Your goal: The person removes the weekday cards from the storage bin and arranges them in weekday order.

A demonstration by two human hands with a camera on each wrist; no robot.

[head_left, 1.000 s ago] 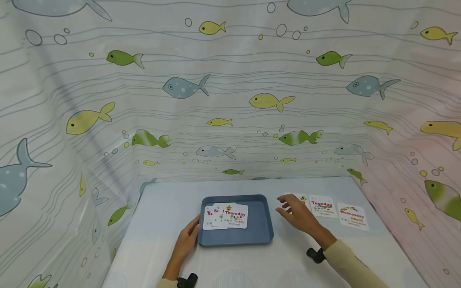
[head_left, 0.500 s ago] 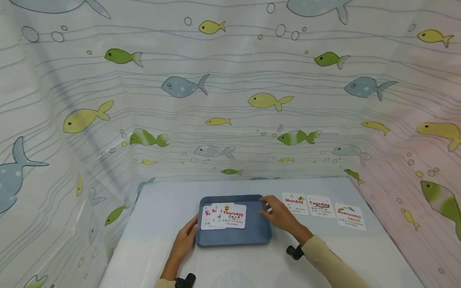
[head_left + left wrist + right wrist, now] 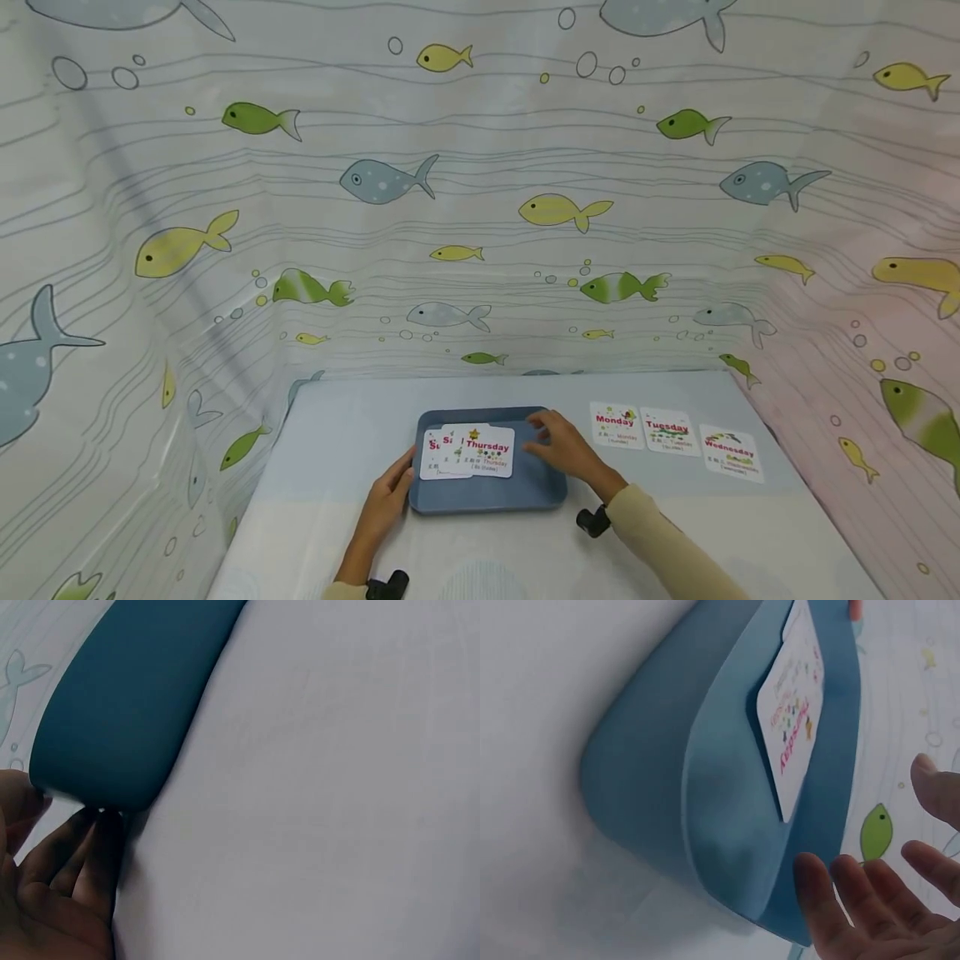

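Observation:
A blue-grey tray lies on the table in the head view. Overlapping white weekday cards lie inside it; the topmost is the Thursday card. My left hand rests against the tray's left end; in the left wrist view, its fingertips touch the end wall. My right hand hovers over the tray's right part, holding nothing. The right wrist view shows its fingers apart from the cards, with the thumb spread away.
To the right of the tray lie the Monday card, the Tuesday card and the Wednesday card in a row. A fish-patterned curtain surrounds the table.
My right hand has moved left from beside the Monday card to over the tray, uncovering that card. My left hand stays at the tray's left end.

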